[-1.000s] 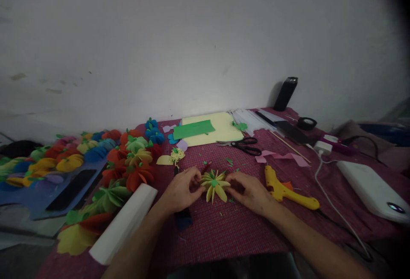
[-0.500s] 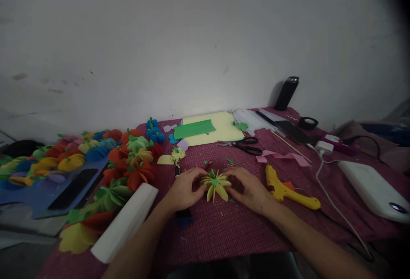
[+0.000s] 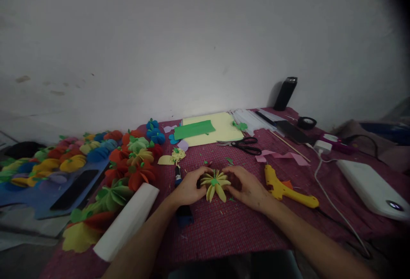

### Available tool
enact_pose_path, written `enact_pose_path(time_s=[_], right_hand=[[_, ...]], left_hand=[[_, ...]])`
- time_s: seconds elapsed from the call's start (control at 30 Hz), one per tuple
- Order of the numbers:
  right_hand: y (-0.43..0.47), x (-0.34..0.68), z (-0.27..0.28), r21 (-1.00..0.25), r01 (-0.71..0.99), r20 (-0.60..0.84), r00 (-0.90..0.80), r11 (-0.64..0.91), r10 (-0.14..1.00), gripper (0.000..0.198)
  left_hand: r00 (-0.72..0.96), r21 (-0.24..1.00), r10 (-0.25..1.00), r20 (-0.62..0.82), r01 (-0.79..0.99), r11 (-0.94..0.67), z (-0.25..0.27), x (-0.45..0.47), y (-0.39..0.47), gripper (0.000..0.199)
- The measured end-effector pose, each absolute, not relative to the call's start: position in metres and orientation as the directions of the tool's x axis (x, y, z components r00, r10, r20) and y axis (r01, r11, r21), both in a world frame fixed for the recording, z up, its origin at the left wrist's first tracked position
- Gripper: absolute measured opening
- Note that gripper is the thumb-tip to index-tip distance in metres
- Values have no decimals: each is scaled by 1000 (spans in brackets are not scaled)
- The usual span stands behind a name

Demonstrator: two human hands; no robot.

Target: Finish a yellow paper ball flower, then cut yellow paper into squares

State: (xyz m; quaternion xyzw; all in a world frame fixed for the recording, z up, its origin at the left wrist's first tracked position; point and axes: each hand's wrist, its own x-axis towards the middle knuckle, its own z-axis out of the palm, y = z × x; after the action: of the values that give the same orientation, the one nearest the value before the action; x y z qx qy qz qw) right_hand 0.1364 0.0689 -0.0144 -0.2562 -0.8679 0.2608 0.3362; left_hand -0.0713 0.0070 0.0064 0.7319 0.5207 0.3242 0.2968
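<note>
Between my two hands, low over the table, is a yellow paper ornament (image 3: 215,186) with fanned petal-like segments and a green centre, shaped like a small pumpkin. My left hand (image 3: 191,188) curves round its left side, thumb and fingers on the segments. From the right, my right hand (image 3: 249,188) grips the opposite side in the same way. Some fingertips are hidden behind the segments. Green paper scraps (image 3: 229,160) lie just beyond the hands. A dark-handled tool (image 3: 178,175) lies partly hidden by my left hand.
Finished paper ornaments (image 3: 141,174) crowd the left, beside a white roll (image 3: 126,222). Scissors (image 3: 244,144) and yellow sheets (image 3: 221,129) lie behind. At right are a yellow glue gun (image 3: 285,189), a white power bank (image 3: 371,189) and cables. A black bottle (image 3: 286,94) stands at the wall.
Both hands keep hold of the yellow paper ornament, which has barely moved. My left hand has shifted slightly and its fingers sit closer round the segments. The view has moved a little.
</note>
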Motion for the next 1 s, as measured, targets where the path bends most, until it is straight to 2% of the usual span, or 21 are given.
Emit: enact_pose_path(time_s=[0.13, 0.3, 0.53, 0.87, 1.0], right_hand=[[70, 138, -16, -616, 266, 457, -646, 742, 611, 42], [69, 139, -12, -628, 273, 451, -637, 729, 626, 35], [65, 141, -8, -640, 278, 422, -652, 716, 630, 19], [67, 141, -7, -621, 289, 437, -643, 729, 628, 24], [67, 142, -5, -613, 281, 436, -659, 739, 612, 17]], left_hand=[[245, 765, 948, 205, 564, -311, 4, -74, 7, 45], [201, 655, 932, 301, 667, -355, 17, -83, -4, 55], [168, 578, 952, 257, 763, -291, 33, -86, -14, 26], [167, 569, 963, 210, 780, -260, 30, -84, -12, 15], [189, 554, 960, 206, 786, -273, 30, -85, -12, 11]])
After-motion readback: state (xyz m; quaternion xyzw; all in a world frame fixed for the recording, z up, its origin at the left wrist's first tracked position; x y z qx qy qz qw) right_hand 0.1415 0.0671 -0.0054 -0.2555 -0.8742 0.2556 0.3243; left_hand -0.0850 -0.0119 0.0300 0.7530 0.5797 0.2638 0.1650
